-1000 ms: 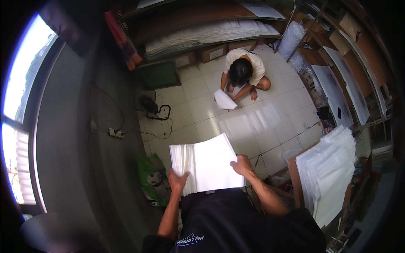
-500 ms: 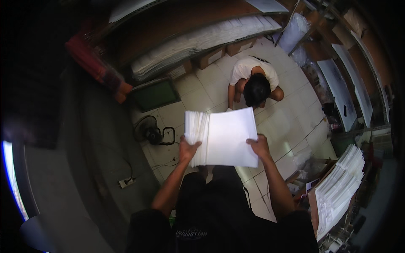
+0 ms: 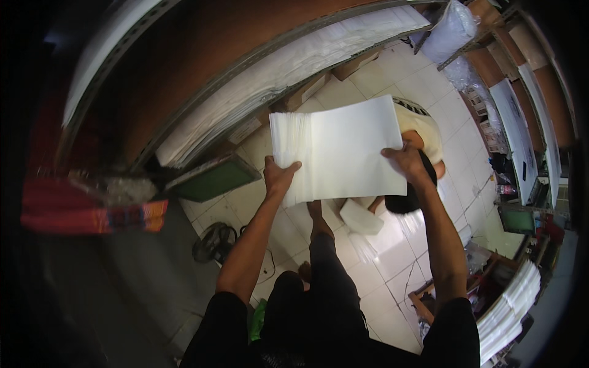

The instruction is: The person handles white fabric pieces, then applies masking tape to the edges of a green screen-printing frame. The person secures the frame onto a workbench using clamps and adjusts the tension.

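Sheet stack (image 3: 353, 147), white and thick, held out level over tiled floor (image 3: 392, 257); left hand (image 3: 279, 176) clenched on near-left corner, thumb on top, right hand (image 3: 406, 164) clamped on near-right edge. Best kept flat, both grips even, fanned left edge squared to stop sheets sliding off. Seated person (image 3: 423, 138) beyond stack mostly hidden by it; fingers under stack unseen, sheet count unreadable, folded white piece (image 3: 361, 218) below stack unclear.
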A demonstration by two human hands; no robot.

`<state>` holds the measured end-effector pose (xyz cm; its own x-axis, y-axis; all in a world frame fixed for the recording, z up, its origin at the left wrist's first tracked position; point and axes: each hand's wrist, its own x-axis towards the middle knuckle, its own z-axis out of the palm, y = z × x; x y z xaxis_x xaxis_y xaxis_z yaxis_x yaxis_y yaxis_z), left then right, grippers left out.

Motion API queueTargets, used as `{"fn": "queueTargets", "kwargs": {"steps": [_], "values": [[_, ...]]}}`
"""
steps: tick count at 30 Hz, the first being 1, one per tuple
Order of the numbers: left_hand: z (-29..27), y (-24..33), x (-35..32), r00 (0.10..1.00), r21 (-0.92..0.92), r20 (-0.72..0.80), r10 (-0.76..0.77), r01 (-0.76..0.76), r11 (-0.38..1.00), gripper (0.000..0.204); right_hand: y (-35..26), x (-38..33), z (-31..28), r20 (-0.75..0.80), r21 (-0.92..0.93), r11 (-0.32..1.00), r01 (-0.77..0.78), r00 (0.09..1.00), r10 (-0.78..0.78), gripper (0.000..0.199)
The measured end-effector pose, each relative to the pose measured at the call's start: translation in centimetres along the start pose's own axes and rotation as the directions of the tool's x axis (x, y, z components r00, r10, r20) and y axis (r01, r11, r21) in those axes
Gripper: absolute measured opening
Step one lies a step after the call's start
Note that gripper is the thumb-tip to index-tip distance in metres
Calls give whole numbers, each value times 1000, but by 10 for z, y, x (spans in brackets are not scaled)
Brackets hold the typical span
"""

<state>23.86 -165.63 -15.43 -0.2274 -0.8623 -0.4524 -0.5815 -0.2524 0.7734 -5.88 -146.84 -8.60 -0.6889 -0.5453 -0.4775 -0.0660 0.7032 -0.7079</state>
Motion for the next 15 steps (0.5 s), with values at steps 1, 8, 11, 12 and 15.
{"fn": "queueTargets", "kwargs": {"steps": [1, 8, 11, 12, 15], "values": [[6, 7, 27, 1000, -16, -27, 0, 0, 1000, 73, -40, 10, 3, -57, -67, 998, 4, 998, -8, 42], [49, 65, 209, 985, -146, -134, 106, -125, 981, 66, -50, 250, 26, 144, 231, 973, -3, 989, -31, 69], [53, 82, 262, 985, -261, -115, 126, -152, 953, 63, -62, 322, 30, 198, 306, 952, -9, 979, -55, 83], [54, 83, 272, 990, -301, -97, 99, -124, 945, 63, -77, 328, 30, 185, 322, 946, -18, 982, -44, 83], [53, 92, 294, 997, -391, -63, 52, -73, 917, 65, -107, 346, 38, 153, 362, 932, -19, 987, -39, 84]]}}
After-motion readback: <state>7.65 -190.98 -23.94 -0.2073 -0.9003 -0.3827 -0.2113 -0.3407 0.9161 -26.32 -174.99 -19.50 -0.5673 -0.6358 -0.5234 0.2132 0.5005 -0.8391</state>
